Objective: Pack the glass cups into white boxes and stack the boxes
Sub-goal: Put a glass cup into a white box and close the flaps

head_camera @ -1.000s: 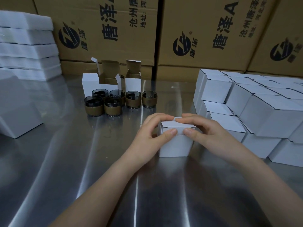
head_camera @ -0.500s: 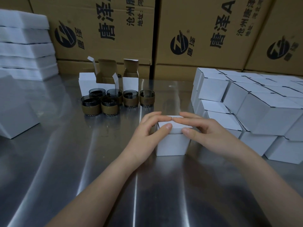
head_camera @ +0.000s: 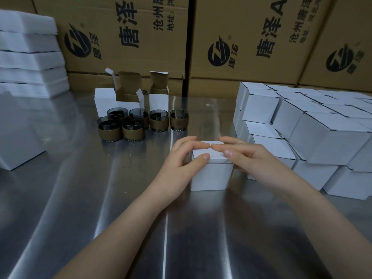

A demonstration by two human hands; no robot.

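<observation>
A closed white box (head_camera: 209,176) stands mid-table on the steel table (head_camera: 60,198), gripped at its lid by the left hand (head_camera: 179,160) and right hand (head_camera: 255,158). Six glass cups (head_camera: 159,122) stand behind it, and stacked boxes (head_camera: 322,141) sit just to its right.

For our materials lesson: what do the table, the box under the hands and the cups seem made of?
Table: likely brushed steel, streaky mirror-like reflections. Box: matte white cardboard, folded edges; the open boxes show brown insides. Cups: smoky see-through glass with a brown band, perhaps cork or leather.
</observation>
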